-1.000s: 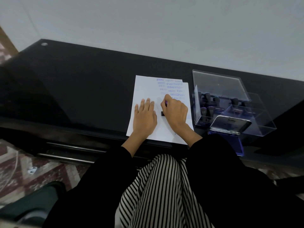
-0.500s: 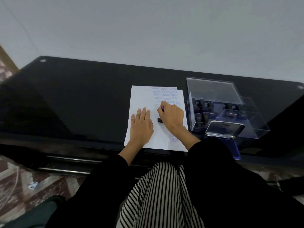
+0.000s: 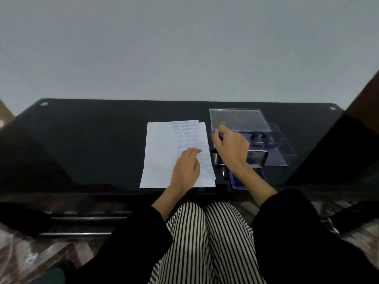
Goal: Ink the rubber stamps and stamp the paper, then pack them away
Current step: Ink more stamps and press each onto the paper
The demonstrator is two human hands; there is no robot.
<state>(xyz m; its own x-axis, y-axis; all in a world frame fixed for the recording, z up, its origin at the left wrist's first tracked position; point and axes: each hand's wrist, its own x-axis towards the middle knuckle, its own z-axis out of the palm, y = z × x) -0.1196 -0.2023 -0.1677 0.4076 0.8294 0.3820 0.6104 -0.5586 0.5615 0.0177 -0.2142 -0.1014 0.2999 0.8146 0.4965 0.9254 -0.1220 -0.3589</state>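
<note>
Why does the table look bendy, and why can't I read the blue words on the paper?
Head view: the wide lens bends the table; dim light and slight blur soften the blue print on the paper; the stamp in the right hand is a purple smudge.

A single camera rides on the person's head, facing forward and tipped steeply down from above the seated lap. Its wide lens bows the dark surface (image 3: 92,140), so the far edge runs across the middle of the frame with both far corners inside it. The plain wall (image 3: 184,48) behind fills the upper third and more. Nearest the lens, the striped trousers (image 3: 205,242) and black sleeves (image 3: 297,232) loom large at the bottom. The paper (image 3: 160,156) lies by the surface's near edge, about centre frame, and the clear box (image 3: 238,119) sits just right of it. Patterned floor (image 3: 20,253) shows in both lower corners.
</note>
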